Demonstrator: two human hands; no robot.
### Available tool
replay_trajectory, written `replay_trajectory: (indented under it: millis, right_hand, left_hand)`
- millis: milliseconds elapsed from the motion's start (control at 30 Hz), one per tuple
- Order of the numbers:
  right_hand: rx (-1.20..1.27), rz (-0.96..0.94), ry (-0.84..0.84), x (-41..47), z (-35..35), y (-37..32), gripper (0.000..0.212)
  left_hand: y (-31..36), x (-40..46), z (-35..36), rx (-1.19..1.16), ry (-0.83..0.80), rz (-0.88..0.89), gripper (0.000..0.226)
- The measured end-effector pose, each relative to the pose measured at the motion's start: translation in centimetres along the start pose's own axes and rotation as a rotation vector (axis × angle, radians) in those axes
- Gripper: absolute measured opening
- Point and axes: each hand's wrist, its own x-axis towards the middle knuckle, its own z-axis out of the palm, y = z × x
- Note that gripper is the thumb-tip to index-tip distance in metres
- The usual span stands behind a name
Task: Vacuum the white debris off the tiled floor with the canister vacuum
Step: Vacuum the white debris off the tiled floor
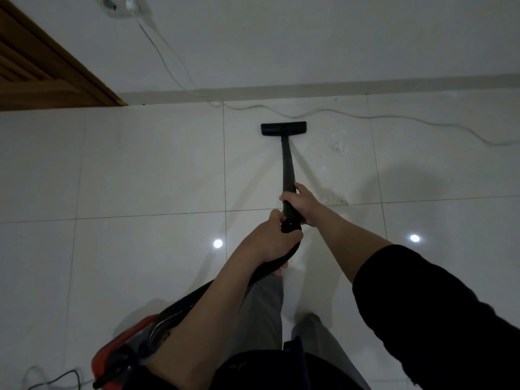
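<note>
Wand (287, 167) of rigid black tubing, long axis running straight away from the body toward the wall, ending in a flat, wide, rectangular floor nozzle (283, 128) set crosswise and flat on the glossy white tiled floor (140, 170) just short of the skirting. Far left of the wand, slatted brown wooden door (36, 68). Lower left of the wand, orange canister vacuum (123, 347) with black fittings, half hidden behind the forearm, with a ribbed black hose (253, 280) curving up from it to the wand's rear end. Left hand (270, 240) clenched round the glossy black cuff where hose meets wand. Above and left of the nozzle, white wall socket (123, 5) with a thin pale power cord (337, 111) trailing down the wall and snaking rightward across the tiles behind the nozzle. Right hand (301, 205) wrapped round the wand just ahead of the left, thumb lying along the tube. Right of the wand, faint crumbly white debris (339, 146) scattered on the tile, more of it near the grout line beside the right hand. Black sleeve (439, 313) on the right arm.
</note>
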Motion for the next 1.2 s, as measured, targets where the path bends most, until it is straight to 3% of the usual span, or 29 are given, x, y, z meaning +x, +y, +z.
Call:
replay_trajectory:
  millis: [433, 567, 700, 1200]
  right_hand:
    - [-0.063, 0.000, -0.070, -7.5, -2.9, 13.9, 0.070]
    - [-0.088, -0.003, -0.079, -11.0, -4.0, 19.2, 0.070]
    - [-0.110, 0.010, -0.091, -14.0, -4.2, 23.9, 0.071]
    - [-0.054, 0.025, -0.081, -20.9, -0.5, 36.8, 0.073]
  left_hand:
    - [-5.4, -7.3, 13.8, 0.019, 0.044, -0.010, 0.032]
    - [-8.3, -9.7, 19.2, 0.128, 0.092, 0.000, 0.046]
    - [-11.2, -12.4, 23.3, 0.065, 0.076, -0.001, 0.039]
    - [-21.5, -20.7, 30.8, 0.083, 0.091, 0.031, 0.032]
